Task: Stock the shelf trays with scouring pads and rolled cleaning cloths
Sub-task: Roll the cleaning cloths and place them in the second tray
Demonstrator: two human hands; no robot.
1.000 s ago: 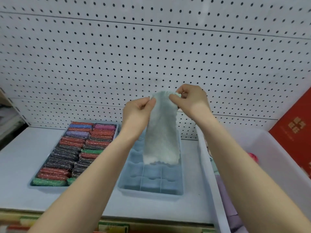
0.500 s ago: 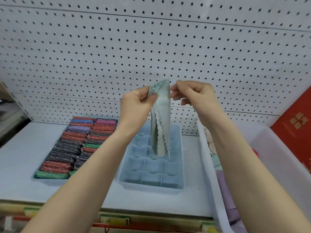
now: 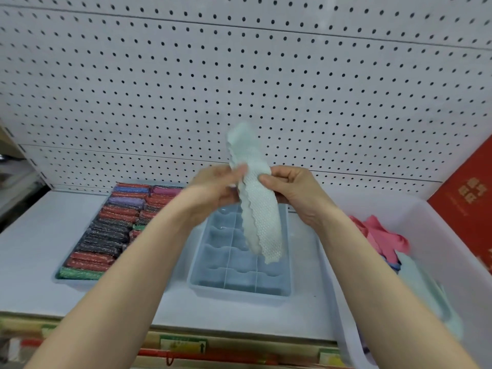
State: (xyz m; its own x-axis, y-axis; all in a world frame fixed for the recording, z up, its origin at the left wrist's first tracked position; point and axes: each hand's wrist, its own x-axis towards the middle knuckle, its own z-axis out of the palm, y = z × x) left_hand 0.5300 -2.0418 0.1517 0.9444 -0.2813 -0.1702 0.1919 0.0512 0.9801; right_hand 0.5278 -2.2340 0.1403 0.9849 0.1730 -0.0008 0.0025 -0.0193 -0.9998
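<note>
A pale green cleaning cloth (image 3: 259, 217), folded into a long narrow strip, is held upright in mid-air. My left hand (image 3: 213, 190) pinches its left edge near the middle, and my right hand (image 3: 292, 190) pinches its right edge at the same height. The strip's top sticks up above both hands; its bottom hangs over a light blue divided tray (image 3: 239, 265) whose visible compartments hold nothing. Left of that, another tray (image 3: 62, 278) is packed with rows of glittery scouring pads (image 3: 111, 230) in red, black, purple and green.
A white plastic bin (image 3: 442, 230) at the right holds loose pink (image 3: 383, 235) and pale cloths. A red box (image 3: 468, 198) stands behind it. White pegboard (image 3: 239, 75) backs the shelf. Price-label strips run along the shelf's front edge (image 3: 183, 344).
The cloth went from hanging spread out to folded into a narrow strip. Both hands slid down from its top corners to its middle, and its upper end now stands above them.
</note>
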